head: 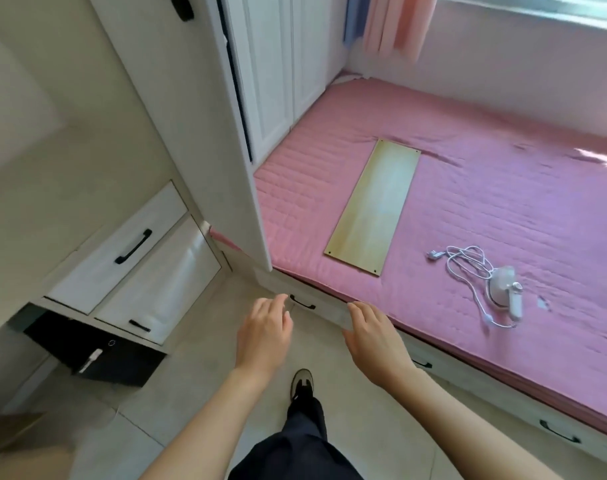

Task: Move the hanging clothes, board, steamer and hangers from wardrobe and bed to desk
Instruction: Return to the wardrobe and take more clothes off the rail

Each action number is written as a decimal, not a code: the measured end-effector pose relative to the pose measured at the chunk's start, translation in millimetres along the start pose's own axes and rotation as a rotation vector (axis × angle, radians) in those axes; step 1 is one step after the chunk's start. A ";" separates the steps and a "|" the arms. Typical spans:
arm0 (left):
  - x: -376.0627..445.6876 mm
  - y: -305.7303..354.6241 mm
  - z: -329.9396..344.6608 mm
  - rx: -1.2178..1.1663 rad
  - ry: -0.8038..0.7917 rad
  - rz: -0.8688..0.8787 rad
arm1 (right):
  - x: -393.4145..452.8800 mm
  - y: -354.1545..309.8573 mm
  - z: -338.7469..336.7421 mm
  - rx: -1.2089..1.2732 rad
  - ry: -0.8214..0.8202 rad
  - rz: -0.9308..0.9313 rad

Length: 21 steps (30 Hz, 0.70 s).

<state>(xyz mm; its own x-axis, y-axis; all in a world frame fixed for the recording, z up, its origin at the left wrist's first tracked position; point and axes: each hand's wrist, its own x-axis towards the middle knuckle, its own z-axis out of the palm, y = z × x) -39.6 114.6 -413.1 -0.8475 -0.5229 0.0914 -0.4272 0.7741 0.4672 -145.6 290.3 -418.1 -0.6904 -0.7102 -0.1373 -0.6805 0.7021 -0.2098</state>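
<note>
A long pale wooden board [373,207] lies flat on the pink bed [502,209], near its left end. To the right of it a white handheld steamer [506,289] rests on the cover with its white cord [463,263] coiled beside it. My left hand [265,332] and my right hand [373,336] hover over the floor in front of the bed's edge, fingers straight, holding nothing. The white wardrobe [205,133] stands at the left of the bed. No clothes or hangers are in view.
White drawers with black handles [134,251] sit low at the left, with a black safe [94,355] beneath. The bed base has drawers [302,303] along the front. Pink curtains [395,26] hang at the back. My foot [302,382] stands on the tiled floor.
</note>
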 end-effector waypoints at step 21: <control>255.5 14.6 18.8 0.130 -0.022 0.060 | 253.7 56.2 -79.9 0.028 -0.004 -0.110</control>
<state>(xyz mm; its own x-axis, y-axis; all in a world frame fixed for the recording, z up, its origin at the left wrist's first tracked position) -268.2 -1.0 -399.4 -0.8789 -0.4672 0.0959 -0.4113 0.8443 0.3436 -378.6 153.7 -387.5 -0.6114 -0.7829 -0.1156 -0.7448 0.6186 -0.2503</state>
